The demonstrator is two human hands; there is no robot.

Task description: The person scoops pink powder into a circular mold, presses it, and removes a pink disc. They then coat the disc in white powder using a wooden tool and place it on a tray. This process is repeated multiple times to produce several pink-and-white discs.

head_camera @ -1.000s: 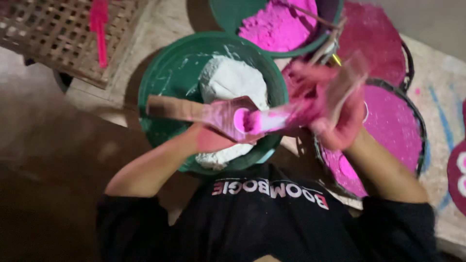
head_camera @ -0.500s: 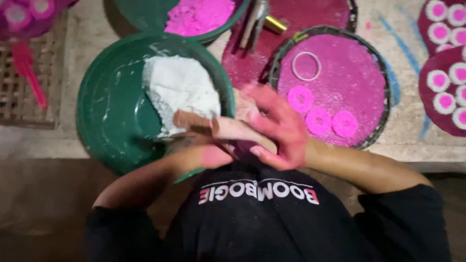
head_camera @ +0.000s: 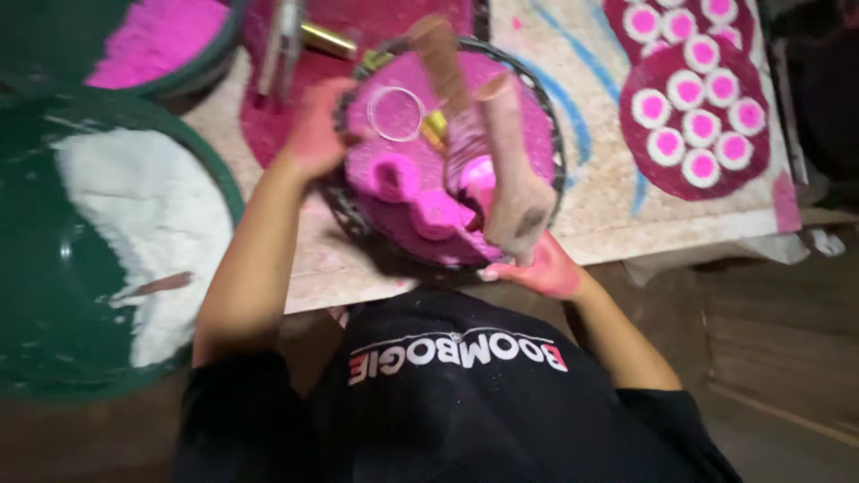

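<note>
My right hand (head_camera: 544, 268), stained pink, grips the near end of a two-armed wooden mould (head_camera: 512, 179). The mould stands over a round dark-rimmed tray (head_camera: 546, 116) of pink powder, with a pink lump between its arms. My left hand (head_camera: 313, 132), also pink and blurred, holds the tray's left rim. Pink pressed discs (head_camera: 420, 201) lie in the tray's near part, and a clear ring (head_camera: 395, 113) lies farther back.
A green basin (head_camera: 54, 304) with white powder sits at the left. Another basin with pink powder (head_camera: 152, 45) is at the top left. A metal tool (head_camera: 286, 36) lies behind the tray. Dark red plates of pink-and-white discs (head_camera: 693, 107) rest on a mat at the right.
Both hands moved right, from over the green basin to the pink tray. My left hand let go of the mould and took the tray's rim. The mould now points upward.
</note>
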